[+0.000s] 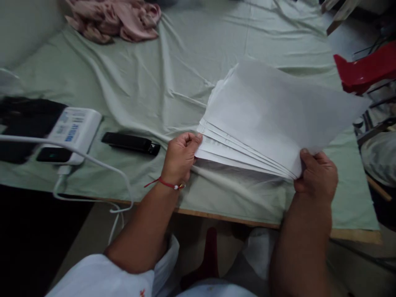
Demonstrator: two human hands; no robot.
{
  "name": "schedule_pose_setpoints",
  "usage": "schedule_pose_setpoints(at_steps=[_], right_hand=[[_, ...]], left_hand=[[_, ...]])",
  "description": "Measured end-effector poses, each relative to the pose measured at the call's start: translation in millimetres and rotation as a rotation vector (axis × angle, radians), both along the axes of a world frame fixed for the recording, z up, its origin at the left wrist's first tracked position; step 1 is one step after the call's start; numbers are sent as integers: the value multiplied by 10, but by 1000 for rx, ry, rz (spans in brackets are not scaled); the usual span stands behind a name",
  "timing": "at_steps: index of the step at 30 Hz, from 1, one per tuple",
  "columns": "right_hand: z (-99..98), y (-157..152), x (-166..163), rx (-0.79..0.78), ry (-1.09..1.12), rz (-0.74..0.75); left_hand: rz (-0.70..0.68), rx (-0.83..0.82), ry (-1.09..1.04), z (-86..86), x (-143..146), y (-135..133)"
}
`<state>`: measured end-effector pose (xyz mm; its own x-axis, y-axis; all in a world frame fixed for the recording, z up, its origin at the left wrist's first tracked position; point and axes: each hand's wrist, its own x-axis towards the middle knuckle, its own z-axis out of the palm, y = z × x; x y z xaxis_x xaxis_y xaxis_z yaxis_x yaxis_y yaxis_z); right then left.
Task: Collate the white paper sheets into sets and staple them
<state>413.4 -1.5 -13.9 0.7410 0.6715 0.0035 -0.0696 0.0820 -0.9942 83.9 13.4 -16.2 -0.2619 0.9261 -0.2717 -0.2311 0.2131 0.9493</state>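
Observation:
Several white paper sheets [262, 107] are fanned out between my two hands, just over the cloth-covered table. Along the left side the sheets spread apart, and faint print shows on some of them; at the lower right corner they come together. My left hand [182, 154] pinches the lower left corner, thumb on top. At the lower right, my right hand [317, 171] is closed on the gathered corner. A black stapler [130, 143] lies on the cloth to the left of my left hand, apart from it.
A pale green cloth [139, 82] covers the table, wrinkled in places. On the left are a white power strip [80, 132] with a white cable [102, 161] and a dark bag-like item [27, 119]. Pink fabric [120, 20] lies at the back. A red plastic object [368, 70] stands beyond the right edge.

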Motion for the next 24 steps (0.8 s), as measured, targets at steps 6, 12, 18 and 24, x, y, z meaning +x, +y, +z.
schedule_pose_setpoints(at_steps=[6, 12, 18, 24], right_hand=[[57, -24, 27, -113, 29, 34], [145, -47, -25, -174, 23, 45], [134, -66, -13, -179, 8, 117], [108, -62, -5, -205, 11, 175]], left_hand=[[18, -16, -21, -1, 34, 6], [43, 35, -24, -44, 54, 14], [72, -37, -156, 15, 49, 39], [12, -87, -197, 97, 29, 23]])
